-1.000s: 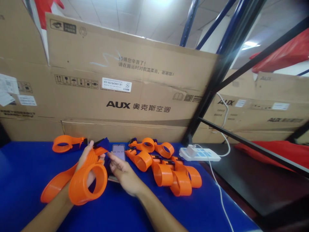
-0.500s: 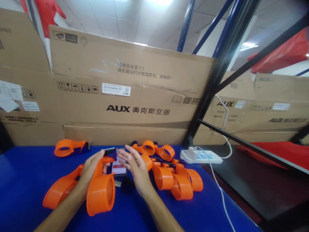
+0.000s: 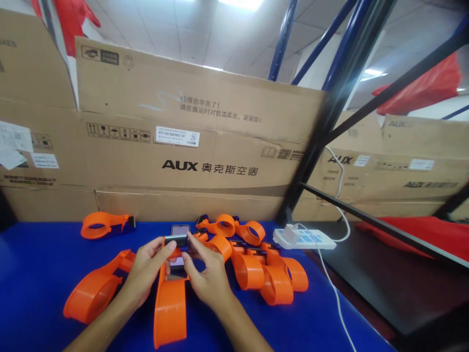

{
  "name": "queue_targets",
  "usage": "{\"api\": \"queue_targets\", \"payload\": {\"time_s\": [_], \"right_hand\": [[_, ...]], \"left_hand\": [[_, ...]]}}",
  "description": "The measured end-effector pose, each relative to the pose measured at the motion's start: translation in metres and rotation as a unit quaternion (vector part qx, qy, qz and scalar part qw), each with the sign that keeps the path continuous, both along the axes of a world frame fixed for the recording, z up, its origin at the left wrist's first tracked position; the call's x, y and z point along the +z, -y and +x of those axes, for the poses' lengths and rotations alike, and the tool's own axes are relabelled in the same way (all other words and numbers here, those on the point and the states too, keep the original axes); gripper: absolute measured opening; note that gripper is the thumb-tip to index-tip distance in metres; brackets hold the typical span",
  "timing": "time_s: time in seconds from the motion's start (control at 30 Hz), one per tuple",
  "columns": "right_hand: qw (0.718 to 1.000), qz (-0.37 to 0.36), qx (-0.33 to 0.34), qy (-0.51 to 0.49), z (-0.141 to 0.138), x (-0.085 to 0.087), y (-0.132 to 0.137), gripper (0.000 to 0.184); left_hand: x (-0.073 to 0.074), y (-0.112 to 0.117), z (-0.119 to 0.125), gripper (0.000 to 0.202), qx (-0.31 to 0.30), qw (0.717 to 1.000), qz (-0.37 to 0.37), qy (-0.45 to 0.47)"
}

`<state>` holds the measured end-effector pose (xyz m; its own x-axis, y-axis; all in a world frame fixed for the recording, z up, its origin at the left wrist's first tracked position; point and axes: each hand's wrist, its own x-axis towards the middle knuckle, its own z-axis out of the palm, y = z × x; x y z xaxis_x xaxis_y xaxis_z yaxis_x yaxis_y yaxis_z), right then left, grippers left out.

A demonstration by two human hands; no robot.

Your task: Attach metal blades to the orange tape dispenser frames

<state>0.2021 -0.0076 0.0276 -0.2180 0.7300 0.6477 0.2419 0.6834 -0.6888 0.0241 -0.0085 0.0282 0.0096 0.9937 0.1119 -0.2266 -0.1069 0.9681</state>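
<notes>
An orange tape dispenser (image 3: 170,308) is held up in front of me, its round end hanging toward me and its dark toothed end pointing away. My left hand (image 3: 148,264) is closed around the left side near that end, thumb on top. My right hand (image 3: 208,274) pinches the other side of the toothed end between thumb and fingers. Behind the dispenser lies a phone (image 3: 181,229), partly covered by it and the hands. Another orange dispenser (image 3: 91,293) lies left of my left forearm. Several more orange dispensers (image 3: 249,270) lie grouped to the right of my right hand.
A single dispenser (image 3: 98,226) lies at the back left of the blue table surface (image 3: 32,274). A white power strip (image 3: 311,240) with a plugged-in charger and cable is at the right. Cardboard boxes (image 3: 128,166) wall off the back, beside a dark rack post (image 3: 311,151).
My right hand has moved left from open beside the dispenser onto its toothed end. The dispenser has shifted right and turned, its round end now lower.
</notes>
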Motion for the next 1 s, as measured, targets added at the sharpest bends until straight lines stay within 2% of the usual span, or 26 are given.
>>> {"api": "queue_targets", "payload": {"time_s": [0.2,0.5,0.7,0.87,1.0], "right_hand": [[0.996,0.073,-0.025,0.032,-0.003,-0.005,0.003,0.051],[0.994,0.079,-0.026,0.064,-0.003,-0.005,0.005,0.057],[0.994,0.068,-0.016,0.081,0.006,0.001,0.004,0.055],[0.991,0.059,0.021,0.119,0.011,0.008,0.005,0.055],[0.99,0.065,0.006,0.126,0.007,0.008,0.009,0.055]], "left_hand": [[0.002,0.001,0.0,0.035,0.015,1.0,-0.011,-0.02],[0.002,0.007,0.005,0.032,0.019,1.0,-0.015,0.01],[0.006,0.004,0.008,0.035,-0.007,0.99,-0.108,0.087],[0.005,0.001,0.002,0.048,-0.032,0.984,-0.169,0.042],[0.004,0.003,0.002,0.049,-0.047,0.981,-0.181,0.056]]}}
